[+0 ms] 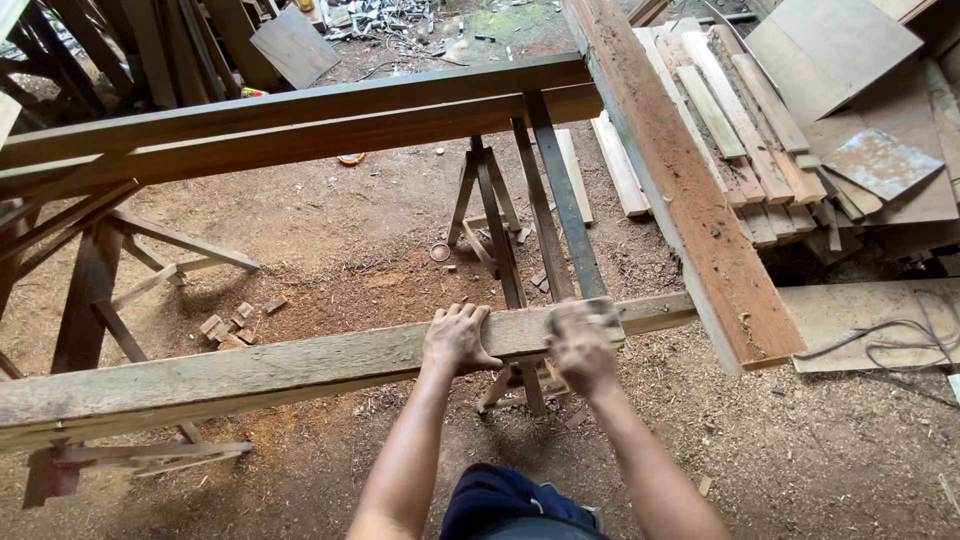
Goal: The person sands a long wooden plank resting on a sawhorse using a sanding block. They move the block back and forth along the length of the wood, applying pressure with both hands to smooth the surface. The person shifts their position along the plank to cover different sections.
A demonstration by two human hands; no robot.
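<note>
Below the head camera, a long pale plank (250, 375) lies across a sawhorse (505, 240), its long axis running from the lower left up toward the right, crosswise to the person's forearms. The left hand (458, 338) rests palm down on top of the plank, fingers spread flat and bent over the far edge rather than clamped around it. Just right of it, the right hand (580, 350) presses on the same plank and is blurred by motion; something small and flat, perhaps a sanding block (592, 316), seems to sit under its fingers, but whether the grip is closed on it cannot be told. Beyond the plank's right end a reddish board (690, 200) slants across, hiding that end. Behind the plank stands a dark beam (300, 115).
</note>
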